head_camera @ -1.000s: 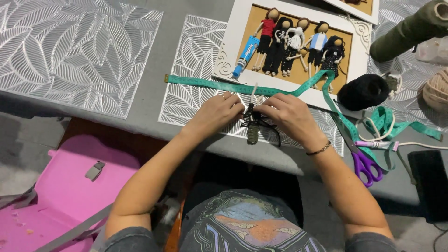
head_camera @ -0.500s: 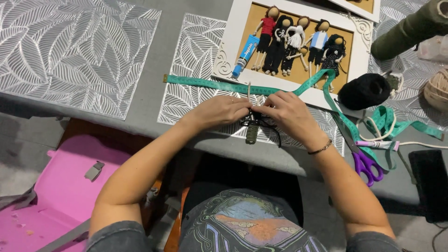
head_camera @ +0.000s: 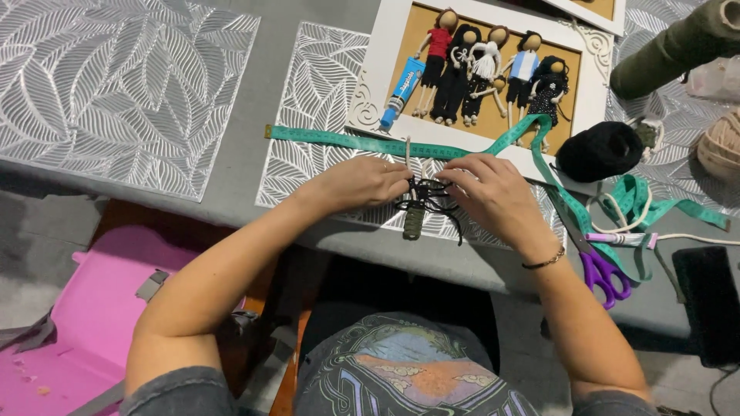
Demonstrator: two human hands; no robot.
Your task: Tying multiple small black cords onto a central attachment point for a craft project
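Observation:
My left hand and my right hand meet over a small yarn doll lying on a silver leaf-pattern placemat. The doll has an olive wrapped body, black threads spreading sideways and a pale stick poking up between my fingers. Both hands pinch the black threads near its top. A green measuring tape runs across the table just beyond my fingers.
A white frame holding several yarn dolls and a blue glue tube lies behind. Right: black yarn ball, purple scissors, olive yarn cone, beige yarn, dark phone. A pink case sits lower left.
My hands stay on the doll; the fingers have shifted slightly along the black threads. The view has drifted a little.

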